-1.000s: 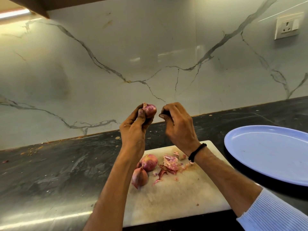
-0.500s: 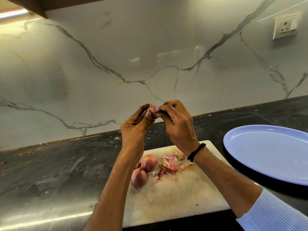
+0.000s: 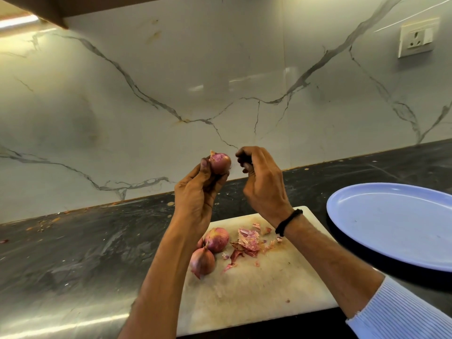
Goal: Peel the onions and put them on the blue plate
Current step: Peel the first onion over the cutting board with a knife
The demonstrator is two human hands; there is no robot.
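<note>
Aloft, noted one onion (image 3: pixel 220 162) clasped in the left grip (image 3: pixel 195 199), thumb against its near side, fingers curled round behind, raised above the far edge of the cutting board (image 3: pixel 256 289). Found the right grip (image 3: pixel 263 182) just beside it, not touching, fingers curled inward; could not tell of any scrap of skin pinched inside. Logged a second onion (image 3: pixel 216 239) and a third onion (image 3: pixel 202 261) lying together toward the board's left edge, skins apparently on, with a heap of torn peel (image 3: pixel 248 241) just to their right. Saw the blue plate (image 3: pixel 391 228) toward the right end of the worktop (image 3: pixel 85 253), beside the board's right edge, with no onion on it; judged nothing delivered yet.

Judged the raised onion light and firm, unlikely to bruise under finger pressure. Reckoned the papery outer skin dry and brittle, prone to tearing off in flakes rather than one sheet. Expected smooth, somewhat slick flesh once bared. Thought best to brace the bulb round its belly with the left grip, catch loose skin at the tufted tip showing upper left, then strip toward the root. Feared a slip onto the worktop from any loosened hold on bared flesh.
</note>
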